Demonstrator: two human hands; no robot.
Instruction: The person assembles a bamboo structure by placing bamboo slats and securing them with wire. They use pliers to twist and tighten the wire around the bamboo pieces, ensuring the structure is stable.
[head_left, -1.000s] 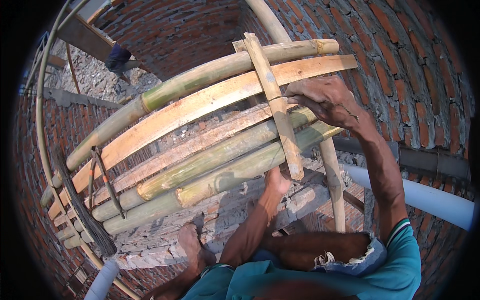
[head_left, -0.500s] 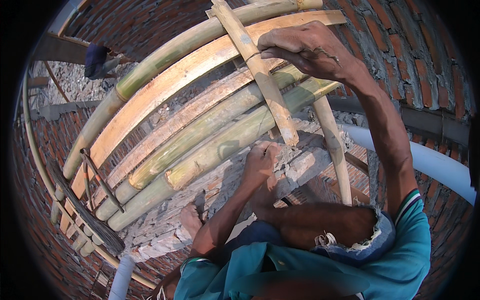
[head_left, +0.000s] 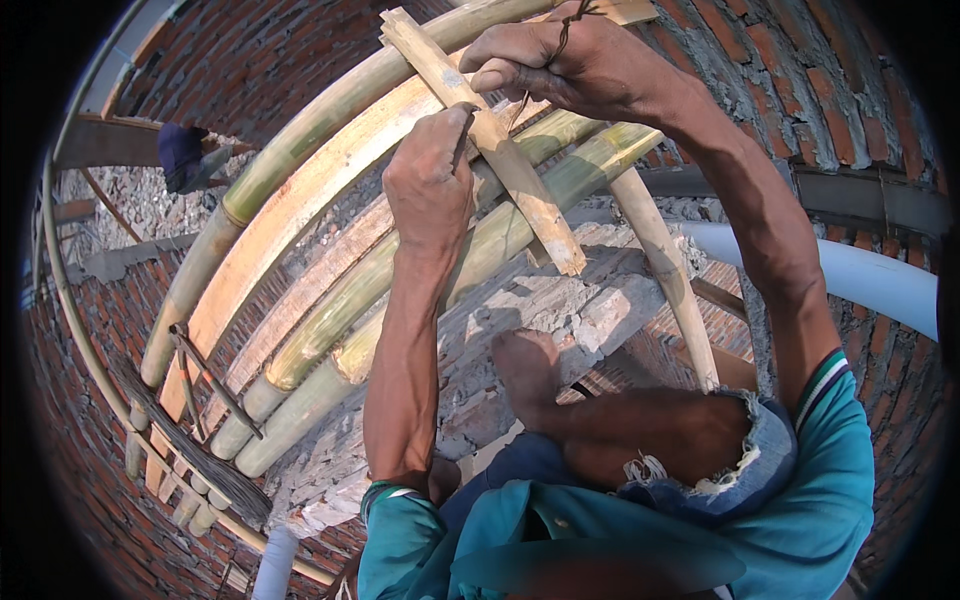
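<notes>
A short wooden batten (head_left: 520, 190) lies slantwise across several bamboo poles (head_left: 500, 232) and a pale timber plank (head_left: 265, 235). My right hand (head_left: 580, 70), fingers closed, holds a thin dark wire (head_left: 574, 22); one end loops above the hand and a strand hangs below, beside the batten. On the batten's left side my left hand (head_left: 430, 180) is closed, thumb and finger pressed together at its edge. Whatever it pinches there is hidden.
Pincers (head_left: 215, 385) rest on the poles at the lower left, near a bundle of dark wires (head_left: 190, 455). My bare foot (head_left: 527, 365) stands on a rough brick wall top (head_left: 600, 300). A pale blue pipe (head_left: 850, 285) runs at right. Another person (head_left: 185, 160) is at the far left.
My left hand has risen from the wall top beside my foot to the batten's left edge. My right hand has moved slightly left and up, and the wire loop now shows above it.
</notes>
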